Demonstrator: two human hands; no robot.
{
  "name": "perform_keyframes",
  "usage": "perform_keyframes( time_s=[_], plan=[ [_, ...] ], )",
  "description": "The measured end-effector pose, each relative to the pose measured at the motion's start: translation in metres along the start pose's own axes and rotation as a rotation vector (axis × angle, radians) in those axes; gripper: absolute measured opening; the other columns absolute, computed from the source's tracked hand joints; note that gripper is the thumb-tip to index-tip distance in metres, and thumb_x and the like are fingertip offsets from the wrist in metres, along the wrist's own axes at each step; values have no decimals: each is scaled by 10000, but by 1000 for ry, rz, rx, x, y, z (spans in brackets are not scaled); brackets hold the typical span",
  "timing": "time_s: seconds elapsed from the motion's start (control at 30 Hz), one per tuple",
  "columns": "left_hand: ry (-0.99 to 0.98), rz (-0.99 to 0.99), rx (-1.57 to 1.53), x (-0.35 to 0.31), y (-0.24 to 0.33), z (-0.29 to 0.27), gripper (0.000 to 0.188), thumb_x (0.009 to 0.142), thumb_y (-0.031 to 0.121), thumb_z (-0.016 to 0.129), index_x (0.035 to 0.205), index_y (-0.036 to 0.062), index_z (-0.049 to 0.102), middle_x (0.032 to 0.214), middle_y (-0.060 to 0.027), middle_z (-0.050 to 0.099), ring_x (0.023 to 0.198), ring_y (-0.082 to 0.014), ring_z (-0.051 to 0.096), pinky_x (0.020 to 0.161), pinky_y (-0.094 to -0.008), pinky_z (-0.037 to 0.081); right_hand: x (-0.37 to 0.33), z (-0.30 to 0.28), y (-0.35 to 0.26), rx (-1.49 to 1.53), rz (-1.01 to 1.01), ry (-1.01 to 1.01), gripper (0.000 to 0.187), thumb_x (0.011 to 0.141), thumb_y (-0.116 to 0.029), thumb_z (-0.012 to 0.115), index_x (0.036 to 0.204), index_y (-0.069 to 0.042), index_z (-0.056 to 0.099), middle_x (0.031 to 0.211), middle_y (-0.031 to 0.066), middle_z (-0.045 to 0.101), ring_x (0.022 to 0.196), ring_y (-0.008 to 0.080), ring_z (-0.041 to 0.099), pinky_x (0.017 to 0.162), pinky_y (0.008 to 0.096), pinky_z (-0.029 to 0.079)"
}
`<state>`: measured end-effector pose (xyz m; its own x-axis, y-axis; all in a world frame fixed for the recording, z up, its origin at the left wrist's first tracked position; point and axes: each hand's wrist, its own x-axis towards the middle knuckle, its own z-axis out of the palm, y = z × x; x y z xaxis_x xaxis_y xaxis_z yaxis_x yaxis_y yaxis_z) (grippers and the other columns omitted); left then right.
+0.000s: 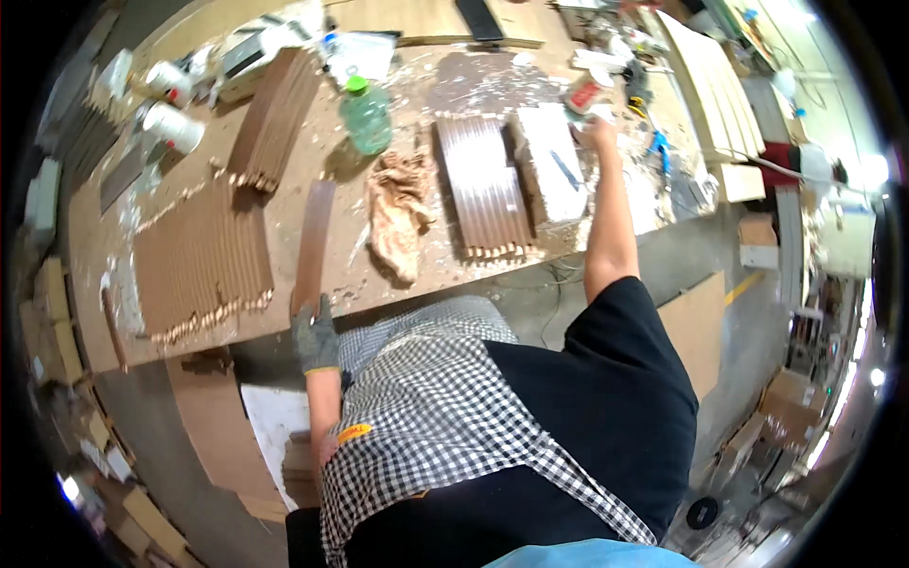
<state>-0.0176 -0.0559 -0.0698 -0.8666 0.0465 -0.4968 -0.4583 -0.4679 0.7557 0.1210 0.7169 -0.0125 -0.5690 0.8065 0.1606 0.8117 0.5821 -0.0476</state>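
Note:
In its grey glove, my left hand (315, 336) grips the near end of a brown wooden strip (314, 237) at the table's front edge. The strip lies flat, pointing away from me. My bare right hand (597, 135) is stretched to the far right, its fingers closed on something small and pale that I cannot make out. Just beyond those fingers is a white container with a red label (587, 92). Left of my right forearm, a white block (549, 156) carries a thin dark tool (566, 170). A bundle of glossy brown strips (483, 189) lies beside the block.
A stained cloth (398, 213) and a green-capped bottle (366, 118) stand mid-table. More brown strips lie in a wide row (204, 260) and a stack (275, 118) at left. White cups (173, 128) are at far left. Pale boards (710, 85) line the right end.

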Motion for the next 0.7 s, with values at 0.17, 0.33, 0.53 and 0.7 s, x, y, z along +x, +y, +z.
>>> perform_keyframes(
  time_s=[0.17, 0.33, 0.53, 0.7],
  plan=[
    [126, -76, -307, -24, 20, 11, 286, 893, 50, 668, 1126, -71, 554, 1151, -176, 568, 1085, -288, 573, 988, -397, 548, -87, -111, -211, 643, -251, 285, 293, 859, -231, 728, 1082, -43, 695, 1009, 128, 717, 918, 305, 677, 835, 416, 518],
    [143, -43, -279, -23, 15, 29, 308, 882, 63, 693, 1123, -85, 572, 1108, -159, 600, 1001, -251, 585, 935, -382, 560, -239, -113, -364, 728, -689, -140, 541, 893, -378, 709, 1322, -66, 597, 1338, 191, 569, 1273, 354, 511, 1045, 454, 417],
    [-3, 316, 817, -45, 27, 52, 316, 870, -1, 661, 1169, -63, 579, 1110, -125, 623, 983, -215, 605, 859, -307, 557, -303, -28, -382, 556, -830, -198, 538, 889, -249, 695, 1365, -57, 535, 1283, 223, 509, 1207, 447, 443, 1016, 531, 364],
    [-163, 125, 415, -28, 16, 46, 476, 909, 189, 688, 1319, 10, 525, 1230, -138, 615, 1094, -271, 589, 951, -387, 484, -322, -82, -426, 926, -772, -512, 343, 903, -35, 578, 1245, -52, 609, 1099, 178, 593, 980, 317, 591, 816, 404, 519]
  ],
)
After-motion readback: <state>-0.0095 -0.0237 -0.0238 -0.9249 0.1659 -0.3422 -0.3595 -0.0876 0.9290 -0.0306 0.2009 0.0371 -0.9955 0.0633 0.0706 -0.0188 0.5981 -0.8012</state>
